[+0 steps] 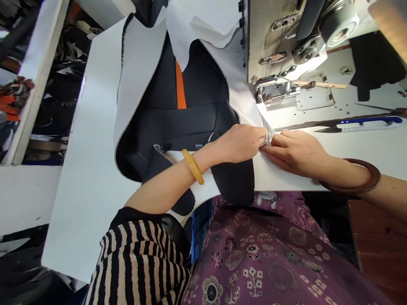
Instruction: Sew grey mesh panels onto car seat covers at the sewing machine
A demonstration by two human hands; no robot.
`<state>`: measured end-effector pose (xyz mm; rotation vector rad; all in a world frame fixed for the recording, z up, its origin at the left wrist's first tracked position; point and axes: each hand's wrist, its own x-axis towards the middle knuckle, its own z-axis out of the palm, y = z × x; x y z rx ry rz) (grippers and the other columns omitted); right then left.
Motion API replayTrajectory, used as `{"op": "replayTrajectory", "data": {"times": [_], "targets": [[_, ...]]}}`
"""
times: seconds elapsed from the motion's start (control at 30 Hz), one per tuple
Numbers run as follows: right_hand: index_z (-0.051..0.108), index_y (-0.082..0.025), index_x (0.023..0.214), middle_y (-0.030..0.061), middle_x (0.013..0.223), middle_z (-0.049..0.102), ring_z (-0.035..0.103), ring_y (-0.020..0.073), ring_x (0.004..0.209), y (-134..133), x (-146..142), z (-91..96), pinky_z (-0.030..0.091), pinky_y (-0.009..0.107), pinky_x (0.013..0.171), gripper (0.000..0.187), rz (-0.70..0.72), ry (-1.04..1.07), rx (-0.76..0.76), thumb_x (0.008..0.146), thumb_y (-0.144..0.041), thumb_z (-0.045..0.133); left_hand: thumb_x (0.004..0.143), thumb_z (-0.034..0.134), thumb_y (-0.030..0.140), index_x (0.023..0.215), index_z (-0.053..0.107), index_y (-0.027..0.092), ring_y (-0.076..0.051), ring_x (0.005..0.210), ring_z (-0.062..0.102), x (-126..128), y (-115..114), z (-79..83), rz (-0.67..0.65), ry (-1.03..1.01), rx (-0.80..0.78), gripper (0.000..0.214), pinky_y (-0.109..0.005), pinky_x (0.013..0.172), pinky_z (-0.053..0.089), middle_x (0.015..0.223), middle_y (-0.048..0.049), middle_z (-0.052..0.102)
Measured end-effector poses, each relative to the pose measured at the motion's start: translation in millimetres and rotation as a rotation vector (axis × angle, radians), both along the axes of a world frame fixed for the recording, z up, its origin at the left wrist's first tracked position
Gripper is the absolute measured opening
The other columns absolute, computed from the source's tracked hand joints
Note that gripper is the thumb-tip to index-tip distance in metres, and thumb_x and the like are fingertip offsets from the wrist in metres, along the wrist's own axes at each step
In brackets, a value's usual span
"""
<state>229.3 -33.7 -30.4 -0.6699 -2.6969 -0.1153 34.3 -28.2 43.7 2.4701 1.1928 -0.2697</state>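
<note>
A large piece of dark fabric point(197, 123) with a pale grey backing and an orange strip point(181, 87) lies on the white table. My left hand point(243, 142) pinches the fabric's pale edge just in front of the sewing machine's presser foot point(260, 95). Beside it, my right hand point(291, 150) has its fingers closed on the same edge, its fingertips meeting the left ones. The exact fold between the fingers is partly hidden. Part of the dark fabric hangs over the table's front edge.
The sewing machine point(267, 38) stands at the upper right, its lamp lit. Blue-handled thread snips point(365, 123) and tweezers point(378, 108) lie right of it, with a black fabric piece point(375, 63) behind. Shelves point(41, 80) with scraps are at the left.
</note>
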Motion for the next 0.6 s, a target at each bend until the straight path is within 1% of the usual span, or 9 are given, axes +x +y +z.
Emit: {"op": "replayTrajectory", "data": {"times": [0.13,0.17,0.23,0.27,0.3,0.33,0.4,0.5,0.6], "targets": [[0.071,-0.022,0.089,0.0039,0.074,0.058,0.044,0.0141,0.065,-1.1,8.5,1.8,0.031,0.029,0.058,0.034,0.073,0.044,-0.101,0.097,-0.029,0.039,0.085,0.039,0.009,0.093,0.062,0.012,-0.017,0.074,0.06,7.3,-12.6,-3.2,0.009,0.024,0.056,0.025,-0.028,0.062,0.04,0.086,-0.007,0.068],[0.071,-0.022,0.091,0.0038,0.075,0.06,0.046,0.0142,0.067,-0.9,12.5,1.6,0.033,0.028,0.058,0.033,0.042,0.087,-0.133,0.097,-0.029,0.039,0.083,0.039,0.007,0.095,0.061,0.011,-0.018,0.075,0.06,9.1,-16.7,-5.1,0.012,0.036,0.076,0.025,-0.028,0.062,0.041,0.088,-0.0078,0.067],[0.07,-0.021,0.095,0.0048,0.081,0.064,0.051,0.0152,0.071,-0.4,19.6,0.3,0.038,0.029,0.062,0.032,-0.119,0.172,-0.164,0.096,-0.028,0.04,0.08,0.038,0.003,0.096,0.06,0.011,-0.019,0.078,0.06,12.2,-24.3,-9.5,0.008,0.061,0.112,0.028,-0.029,0.062,0.042,0.094,-0.0097,0.066],[0.07,-0.019,0.097,0.0061,0.087,0.067,0.054,0.0164,0.075,-0.2,21.7,-0.8,0.039,0.03,0.065,0.031,-0.196,0.197,-0.161,0.095,-0.027,0.04,0.08,0.037,0.001,0.096,0.06,0.011,-0.019,0.079,0.06,13.5,-27.3,-11.8,0.0,0.068,0.13,0.029,-0.03,0.062,0.043,0.097,-0.0105,0.066],[0.069,-0.018,0.101,0.0077,0.095,0.069,0.055,0.0178,0.079,-0.1,22.5,-1.9,0.041,0.032,0.068,0.03,-0.24,0.199,-0.158,0.094,-0.025,0.041,0.079,0.036,0.0,0.096,0.06,0.011,-0.02,0.08,0.059,14.4,-29.7,-14.1,-0.01,0.071,0.15,0.03,-0.03,0.062,0.044,0.1,-0.0112,0.065],[0.068,-0.016,0.105,0.009,0.103,0.069,0.057,0.0193,0.083,-0.1,22.0,-2.9,0.041,0.033,0.071,0.03,-0.24,0.182,-0.154,0.094,-0.025,0.042,0.08,0.036,0.0,0.095,0.059,0.011,-0.02,0.081,0.059,15.1,-31.4,-16.2,-0.019,0.072,0.169,0.03,-0.031,0.063,0.045,0.102,-0.0117,0.064],[0.066,-0.015,0.113,0.009,0.116,0.068,0.058,0.0209,0.088,-0.4,18.6,-4.6,0.04,0.035,0.073,0.031,-0.172,0.136,-0.148,0.093,-0.023,0.042,0.08,0.035,0.0,0.095,0.059,0.011,-0.021,0.083,0.059,15.8,-33.0,-19.4,-0.032,0.072,0.201,0.03,-0.031,0.065,0.046,0.101,-0.0122,0.064],[0.064,-0.018,0.117,0.0062,0.119,0.068,0.058,0.0201,0.088,0.1,13.5,-6.5,0.038,0.034,0.069,0.031,-0.131,0.099,-0.113,0.093,-0.023,0.045,0.081,0.034,0.001,0.094,0.059,0.011,-0.021,0.083,0.06,15.3,-32.9,-22.2,-0.068,0.081,0.23,0.029,-0.031,0.066,0.046,0.096,-0.0125,0.064],[0.062,-0.018,0.121,0.0074,0.121,0.067,0.059,0.0213,0.091,3.4,13.2,-8.4,0.042,0.036,0.07,0.034,-0.094,0.057,-0.092,0.092,-0.023,0.045,0.081,0.035,0.002,0.091,0.059,0.012,-0.02,0.08,0.061,14.0,-33.1,-25.4,-0.113,0.077,0.25,0.028,-0.03,0.063,0.045,0.092,-0.0127,0.065]]}}
